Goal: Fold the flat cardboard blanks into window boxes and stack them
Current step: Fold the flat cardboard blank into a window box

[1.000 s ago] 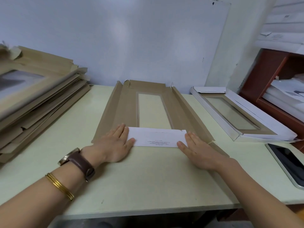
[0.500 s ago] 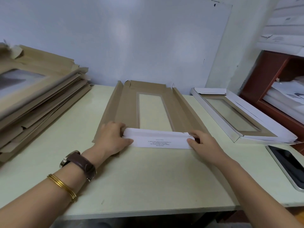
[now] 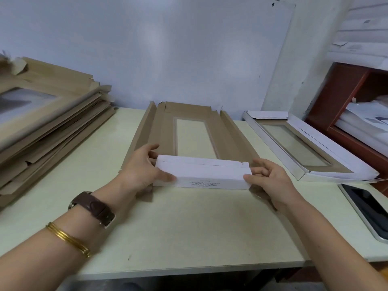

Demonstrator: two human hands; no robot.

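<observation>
Gripping the near white end flap of the cardboard blank, the left hand and right hand hold its two ends; flat blanks lie stacked beyond the left hand, a folded window box beyond the right.

Soft, even indoor light; faint shadows under hands; wide-angle bending at edges; left stack blurred.

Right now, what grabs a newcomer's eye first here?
At table centre, the left hand and right hand grip the ends of the white end flap, folded up from the brown window blank. A tall stack of flat blanks sits at the left; one folded white box lies at the right.
</observation>
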